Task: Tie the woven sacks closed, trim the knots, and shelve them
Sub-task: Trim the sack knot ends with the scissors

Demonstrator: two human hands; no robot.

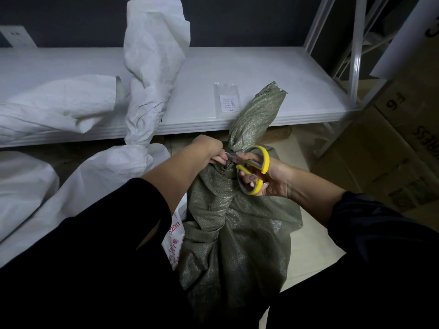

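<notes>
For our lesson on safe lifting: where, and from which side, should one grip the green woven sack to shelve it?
Likely the twisted neck just above the knot, from above: the green sack stands neck up and narrows there to a bunch one hand can close round. Wait until the left hand at the knot and the scissors in the right hand clear.

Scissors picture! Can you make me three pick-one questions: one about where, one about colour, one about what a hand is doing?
1. Where is the small packet? A on the shelf B on the floor C in a box
2. Scissors' handle colour? A red B yellow C blue
3. The right hand is: A empty B flat on the shelf C gripping the scissors
A: it lies on the shelf board. B: the loops show yellow. C: fingers go through the loops, by the green sack the left hand pinches.
</notes>
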